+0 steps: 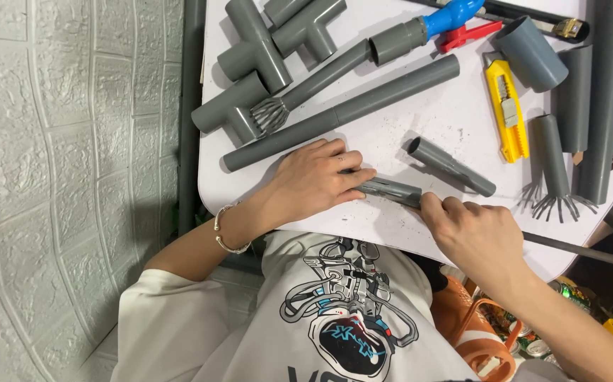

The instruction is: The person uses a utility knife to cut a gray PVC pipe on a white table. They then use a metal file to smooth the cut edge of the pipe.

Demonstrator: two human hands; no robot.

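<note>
from the head camera, the left hand lies flat on a short grey pipe piece, fingers together pinning it to the white table, while the right hand is closed around the pipe's other end near the table's front edge. just beyond lie another short pipe, a long grey pipe and a yellow utility knife.

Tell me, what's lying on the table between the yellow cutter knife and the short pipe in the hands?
In the head view, one loose short grey pipe lies slanted between the yellow cutter knife and the held pipe piece, on the white table.
</note>
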